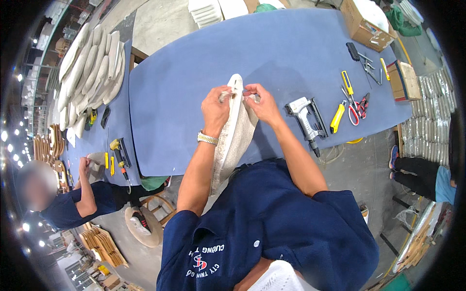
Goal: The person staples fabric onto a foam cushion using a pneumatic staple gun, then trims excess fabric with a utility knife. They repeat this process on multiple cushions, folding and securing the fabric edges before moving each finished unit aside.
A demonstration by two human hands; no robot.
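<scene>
A cream upholstered pad (242, 133) stands on edge in front of me, its narrow white edge turned up and its lower end close to my body. My left hand (215, 109), with a metal watch at the wrist, is closed on the fabric at the left of its far end. Opposite it, my right hand (264, 104) pinches the fabric on the other side with thumb and fingers. A small dark slot shows at the pad's tip between them. Right of my right hand lies a silver staple gun (305, 119) on the blue-covered table (184, 63).
Yellow cutters (337, 117), a yellow-handled screwdriver (346, 81) and red-handled pliers (360, 107) lie at the right. Cardboard boxes (366, 29) stand along the right edge. On the left table, similar pads (90, 68) are piled, and a co-worker (92, 201) works beside another nail gun (120, 150).
</scene>
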